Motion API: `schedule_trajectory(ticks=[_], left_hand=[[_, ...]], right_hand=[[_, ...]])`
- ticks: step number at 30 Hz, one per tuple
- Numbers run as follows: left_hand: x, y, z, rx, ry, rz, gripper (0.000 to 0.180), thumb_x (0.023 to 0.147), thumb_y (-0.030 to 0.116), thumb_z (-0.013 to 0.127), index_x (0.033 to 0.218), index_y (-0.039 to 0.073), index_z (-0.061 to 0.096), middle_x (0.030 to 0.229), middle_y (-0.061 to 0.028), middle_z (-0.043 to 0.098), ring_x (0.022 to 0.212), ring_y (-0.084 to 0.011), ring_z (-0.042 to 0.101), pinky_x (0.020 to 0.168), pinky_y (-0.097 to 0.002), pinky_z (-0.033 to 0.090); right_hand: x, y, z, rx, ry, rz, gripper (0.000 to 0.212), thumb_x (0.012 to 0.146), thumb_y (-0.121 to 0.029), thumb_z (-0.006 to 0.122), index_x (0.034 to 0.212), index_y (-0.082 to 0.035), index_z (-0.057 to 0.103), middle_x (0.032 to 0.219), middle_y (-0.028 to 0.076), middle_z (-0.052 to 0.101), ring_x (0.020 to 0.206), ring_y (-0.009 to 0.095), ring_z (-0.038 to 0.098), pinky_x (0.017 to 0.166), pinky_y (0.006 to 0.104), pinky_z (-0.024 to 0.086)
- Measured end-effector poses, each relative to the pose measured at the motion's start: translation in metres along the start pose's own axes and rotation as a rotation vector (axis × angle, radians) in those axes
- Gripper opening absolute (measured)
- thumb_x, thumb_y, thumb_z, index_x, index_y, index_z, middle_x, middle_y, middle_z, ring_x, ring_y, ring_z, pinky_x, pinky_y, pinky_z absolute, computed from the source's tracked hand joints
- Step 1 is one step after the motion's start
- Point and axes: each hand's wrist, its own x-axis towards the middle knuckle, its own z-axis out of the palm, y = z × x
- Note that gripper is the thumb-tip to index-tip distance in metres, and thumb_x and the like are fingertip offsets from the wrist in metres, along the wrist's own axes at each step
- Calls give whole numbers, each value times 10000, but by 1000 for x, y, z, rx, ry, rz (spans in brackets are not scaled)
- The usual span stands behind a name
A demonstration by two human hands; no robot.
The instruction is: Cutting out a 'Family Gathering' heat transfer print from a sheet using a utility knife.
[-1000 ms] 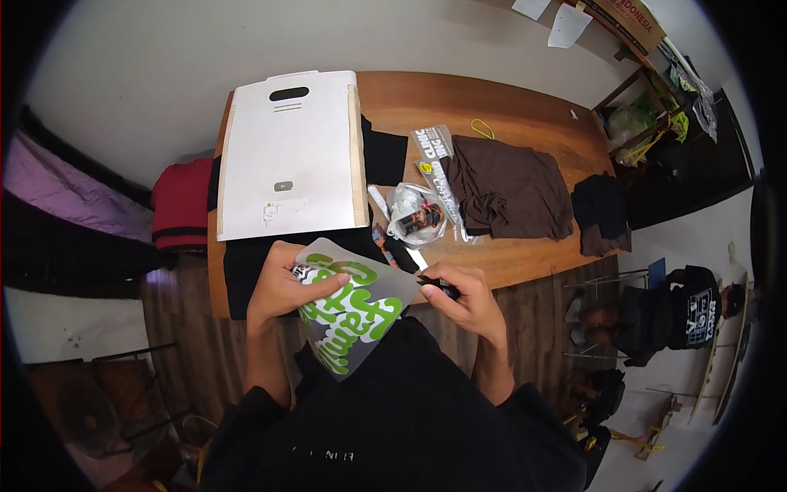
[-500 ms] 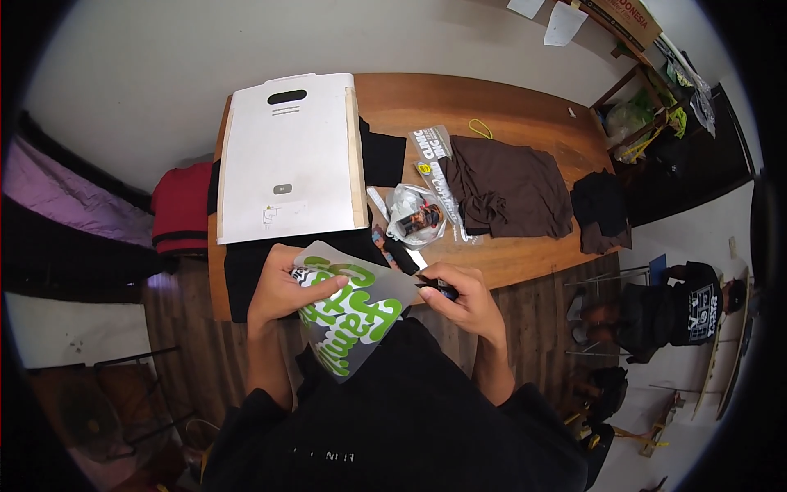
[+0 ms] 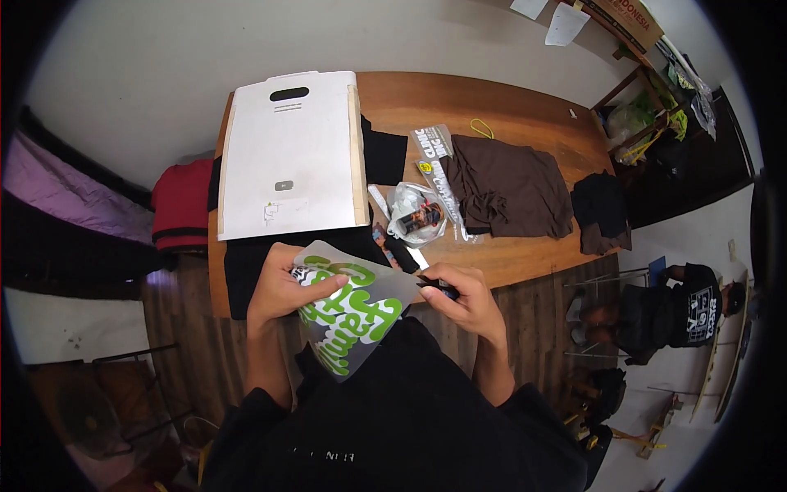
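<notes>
My left hand (image 3: 277, 287) grips a clear transfer film sheet (image 3: 379, 344) printed with green and white lettering, thumb on top and the fingers underneath. The sheet is tilted in front of my chest, its right corner reaching my right hand (image 3: 470, 302). That hand is closed around a small black tool (image 3: 448, 290), held right at the film's edge. Its kind is mostly hidden by my fingers. Beyond my hands, a black garment (image 3: 246, 283) lies partly under a white heat press (image 3: 303, 164) with a slot handle.
On the wooden table (image 3: 492, 102) lie a clear plastic bag (image 3: 410, 234) with things in it, printed film strips (image 3: 430, 143), a folded brown garment (image 3: 512, 180) and dark cloth (image 3: 602, 205). Red cloth (image 3: 180, 205) is at the left. Another person (image 3: 680, 307) sits at the right.
Hands, film and black tool are almost unchanged. The view has shifted only very slightly.
</notes>
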Motion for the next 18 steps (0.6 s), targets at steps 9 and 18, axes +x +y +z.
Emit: schedule_trajectory(ticks=[9,18], left_hand=[[0,-1,2,-16,-3,4,138,746,50,734,844,-36,690,659,-54,661,560,-75,607,501,-188,444],[0,-1,3,-10,0,9,138,747,54,735,841,-37,691,660,-59,662,554,-78,606,497,-188,443]], right_hand=[[-1,-2,0,0,21,-6,159,854,-122,631,912,24,613,691,105,583,576,191,555,521,281,407],[1,-3,0,-4,14,-13,151,864,-120,624,907,25,617,674,88,578,564,161,549,509,272,403]])
